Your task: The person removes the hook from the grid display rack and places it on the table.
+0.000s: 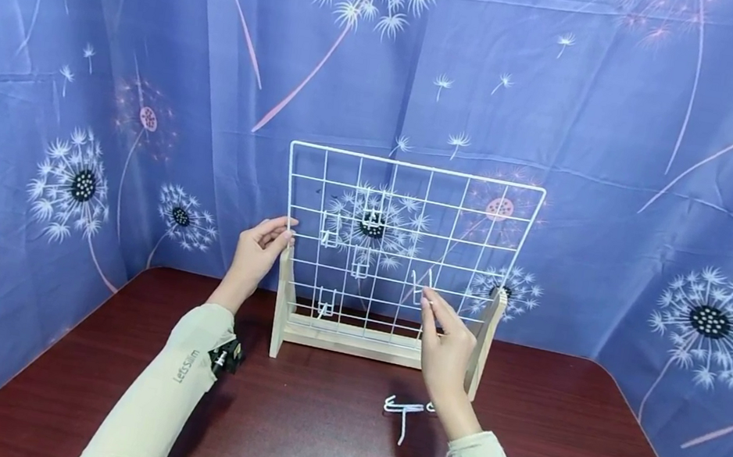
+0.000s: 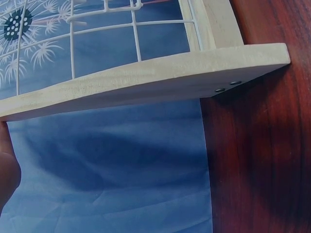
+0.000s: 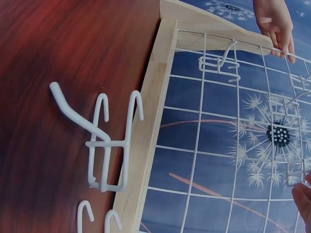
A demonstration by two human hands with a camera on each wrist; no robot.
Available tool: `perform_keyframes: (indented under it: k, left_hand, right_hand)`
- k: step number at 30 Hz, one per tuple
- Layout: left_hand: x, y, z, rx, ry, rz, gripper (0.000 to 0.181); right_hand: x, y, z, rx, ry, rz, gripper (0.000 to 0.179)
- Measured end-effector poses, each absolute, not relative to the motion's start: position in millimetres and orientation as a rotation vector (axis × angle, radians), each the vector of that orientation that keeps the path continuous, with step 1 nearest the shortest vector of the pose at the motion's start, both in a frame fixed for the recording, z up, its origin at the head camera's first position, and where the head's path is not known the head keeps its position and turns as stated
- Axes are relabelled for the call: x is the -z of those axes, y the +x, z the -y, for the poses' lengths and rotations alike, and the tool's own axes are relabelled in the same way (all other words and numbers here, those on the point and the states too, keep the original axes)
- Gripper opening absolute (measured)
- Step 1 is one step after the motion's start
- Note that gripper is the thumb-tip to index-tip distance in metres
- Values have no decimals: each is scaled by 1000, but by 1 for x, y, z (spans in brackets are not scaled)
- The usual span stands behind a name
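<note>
A white wire grid panel (image 1: 418,167) stands upright in a pale wooden stand (image 1: 352,343). My left hand (image 1: 256,253) grips the panel's left edge just above the wooden side post (image 1: 281,303), thumb in front. Between the thumb and fingertips of my right hand (image 1: 449,359), I pinch a white wire hook (image 1: 421,293) in front of the grid's right half. Whether that hook touches the wires, I cannot tell. Several similar hooks hang on the left half, one of them low down (image 1: 325,303). In the left wrist view only part of a finger shows.
On the dark red table (image 1: 322,427), a loose white hook (image 3: 109,144) lies before the stand, with part of another (image 3: 85,213) beside it. Behind the table hangs a blue dandelion-print cloth (image 1: 224,41).
</note>
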State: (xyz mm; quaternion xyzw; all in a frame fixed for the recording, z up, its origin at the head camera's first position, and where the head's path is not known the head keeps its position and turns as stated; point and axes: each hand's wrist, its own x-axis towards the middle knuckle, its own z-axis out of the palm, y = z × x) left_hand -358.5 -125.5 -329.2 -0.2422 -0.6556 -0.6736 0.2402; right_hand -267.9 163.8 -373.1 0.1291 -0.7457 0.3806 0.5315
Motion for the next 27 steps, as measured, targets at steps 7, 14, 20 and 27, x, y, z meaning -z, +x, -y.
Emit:
perform_keyframes:
  k: [7, 14, 20, 27]
  left_hand:
    - [330, -359, 127, 1840, -664, 1787, 27]
    - [330, -360, 127, 1843, -665, 1788, 26]
    - [329, -359, 127, 1834, -665, 1792, 27]
    - [330, -360, 127, 1842, -647, 1811, 27]
  right_hand:
    - [376, -265, -163, -882, 377, 1802, 19]
    - [378, -262, -162, -850, 462, 1781, 22]
    - [382, -259, -163, -839, 530, 1816, 24]
    - [385, -253, -163, -824, 621, 1819, 27]
